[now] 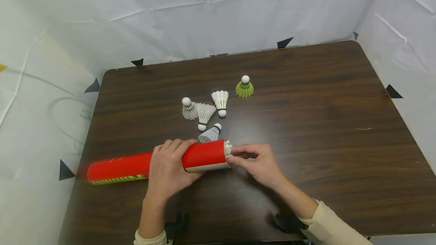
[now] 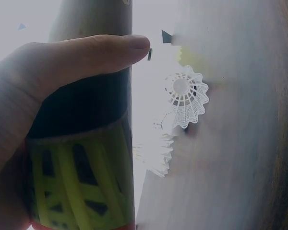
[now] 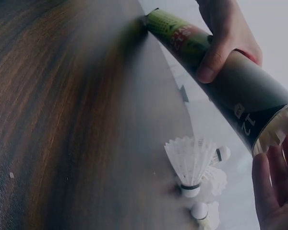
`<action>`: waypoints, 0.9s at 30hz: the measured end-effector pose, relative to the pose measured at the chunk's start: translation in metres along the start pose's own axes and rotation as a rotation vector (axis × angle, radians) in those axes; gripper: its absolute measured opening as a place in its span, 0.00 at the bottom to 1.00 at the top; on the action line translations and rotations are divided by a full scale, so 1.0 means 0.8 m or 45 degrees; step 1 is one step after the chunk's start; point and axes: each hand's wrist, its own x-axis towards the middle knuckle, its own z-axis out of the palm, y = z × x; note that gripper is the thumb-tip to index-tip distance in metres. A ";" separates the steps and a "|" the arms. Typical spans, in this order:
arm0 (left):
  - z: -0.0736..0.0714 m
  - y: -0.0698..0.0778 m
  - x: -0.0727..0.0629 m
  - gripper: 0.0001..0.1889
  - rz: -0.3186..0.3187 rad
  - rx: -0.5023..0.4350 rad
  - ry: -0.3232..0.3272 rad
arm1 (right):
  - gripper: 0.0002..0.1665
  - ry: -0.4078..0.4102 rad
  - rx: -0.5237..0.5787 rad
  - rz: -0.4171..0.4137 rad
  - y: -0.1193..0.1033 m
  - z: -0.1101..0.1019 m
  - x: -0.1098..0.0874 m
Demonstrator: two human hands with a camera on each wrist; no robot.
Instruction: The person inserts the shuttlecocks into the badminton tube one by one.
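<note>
A long red shuttlecock tube [image 1: 119, 165] lies in my left hand [image 1: 168, 171], which grips it around its middle, fingers over the top. White feather skirts of a shuttlecock [image 1: 227, 149] show in the tube's right-hand mouth. There my right hand [image 1: 260, 163] pinches at the white feathers with thumb and fingertips. In the right wrist view, the fingers [image 3: 263, 184] are right at the rim, and the tube [image 3: 259, 91] shows a dark side printed "12". The left wrist view has the left thumb [image 2: 101, 55] across the tube. What lies deeper inside is hidden.
Several white shuttlecocks [image 1: 206, 113] lie in a loose group on the brown table [image 1: 323, 124] just beyond the tube. Farther back, a yellow-green shuttlecock [image 1: 244, 88] stands cork up. White sheeting [image 1: 238, 18] walls in the table's back and sides.
</note>
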 end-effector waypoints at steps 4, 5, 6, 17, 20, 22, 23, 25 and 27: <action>0.000 0.000 0.000 0.41 0.004 0.000 -0.010 | 0.14 -0.097 -0.036 0.043 -0.002 -0.003 0.001; 0.000 0.000 0.000 0.41 0.004 0.002 -0.013 | 0.14 -0.120 -0.041 0.045 -0.002 -0.003 0.002; 0.001 0.001 0.000 0.42 0.006 0.004 -0.016 | 0.14 -0.139 -0.043 0.044 -0.003 -0.004 0.003; 0.001 0.003 0.000 0.41 0.027 0.011 -0.005 | 0.12 -0.354 -0.047 0.055 -0.004 -0.003 0.013; 0.001 0.005 0.000 0.41 0.039 0.015 -0.001 | 0.12 -0.392 -0.051 0.053 -0.004 -0.001 0.015; 0.001 0.005 0.000 0.41 0.040 0.016 -0.002 | 0.12 -0.403 -0.055 0.050 -0.004 0.000 0.016; 0.001 0.005 0.001 0.41 0.038 0.018 -0.003 | 0.13 -0.404 -0.057 0.050 -0.005 0.000 0.017; 0.001 0.005 0.001 0.42 0.033 0.018 -0.004 | 0.13 -0.404 -0.057 0.048 -0.006 0.000 0.018; 0.001 0.005 0.001 0.42 0.031 0.018 -0.007 | 0.12 -0.400 -0.062 0.046 -0.006 0.000 0.018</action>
